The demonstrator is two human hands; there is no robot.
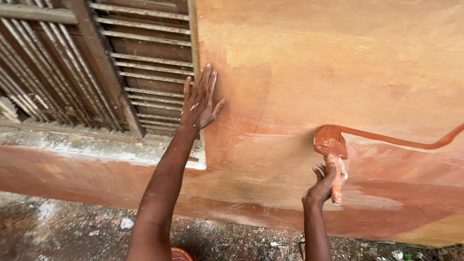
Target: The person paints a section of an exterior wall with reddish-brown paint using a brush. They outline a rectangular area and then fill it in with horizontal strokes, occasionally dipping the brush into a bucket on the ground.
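Observation:
My left hand (pixel 199 99) is flat against the wall with fingers spread, right at the edge of a louvred wooden shutter (pixel 145 53). It holds nothing. My right hand (pixel 325 183) grips the handle of a paintbrush (pixel 331 145) coated in orange-brown paint. The bristles press on the plastered wall (pixel 338 63), at the left end of a fresh darker orange stripe (pixel 396 141) that runs off to the right. Below the stripe the wall is darker and wet-looking; above it the colour is pale orange.
A rough concrete sill (pixel 96 147) runs under the shutter at left. The ground (pixel 63 232) along the wall foot is dark, gritty and spattered. An orange rim of a container (pixel 180 254) shows at the bottom edge near my left arm.

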